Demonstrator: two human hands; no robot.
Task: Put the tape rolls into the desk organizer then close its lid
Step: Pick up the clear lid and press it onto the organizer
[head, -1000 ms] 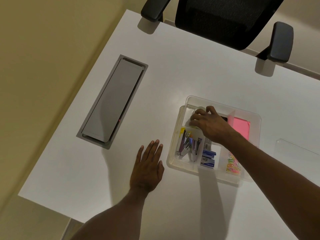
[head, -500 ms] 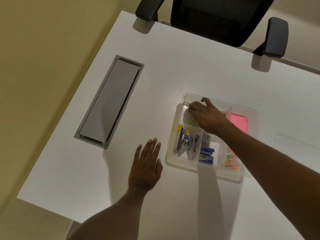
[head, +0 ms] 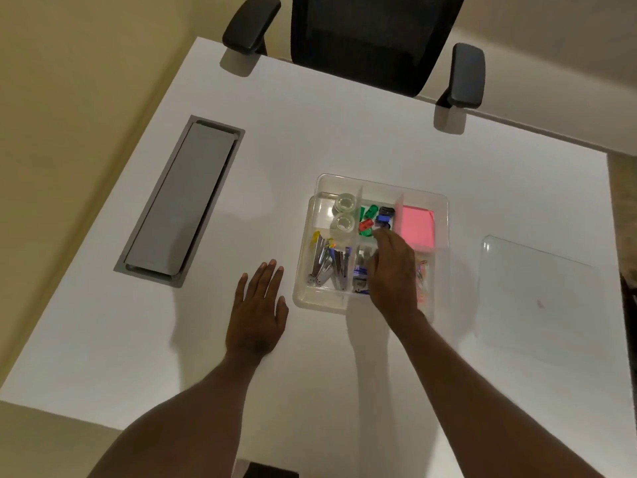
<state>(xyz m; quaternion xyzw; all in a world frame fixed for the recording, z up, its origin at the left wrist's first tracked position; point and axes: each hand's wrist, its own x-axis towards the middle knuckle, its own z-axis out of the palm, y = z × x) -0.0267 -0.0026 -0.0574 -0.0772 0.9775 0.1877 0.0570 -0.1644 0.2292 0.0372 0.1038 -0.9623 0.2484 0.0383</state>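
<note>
Clear desk organizer (head: 443,215) sits approx centre of white desk (head: 344,125), lid off; 2 clear tape rolls (head: 344,213) lie side by side in its 11 o'clock compartment, one touching the other, against the divider. Next compartment toward 1 o'clock: green, red, blue + black clips (head: 374,217); pink sticky notes (head: 416,227) in the 2 o'clock corner; staple removers (head: 327,263) at 8 o'clock w/ staple boxes (head: 360,276) just beside, partly under the wrist.

R hand (head: 393,270) over organizer's middle, palm down, fingers loosely curled, tips near the clips; nothing seen in its grasp, though underside is hidden; contact w/ contents: cannot tell. L hand (head: 258,315) flat on desk at organizer's 8 o'clock, fingers spread + extended, empty, near but apart from the wall.

Clear lid (head: 537,298) lies flat on desk at organizer's 3 o'clock, well apart. Grey cable hatch (head: 179,205) at 9 o'clock; black office chair (head: 372,32) at 12 o'clock beyond desk edge.
</note>
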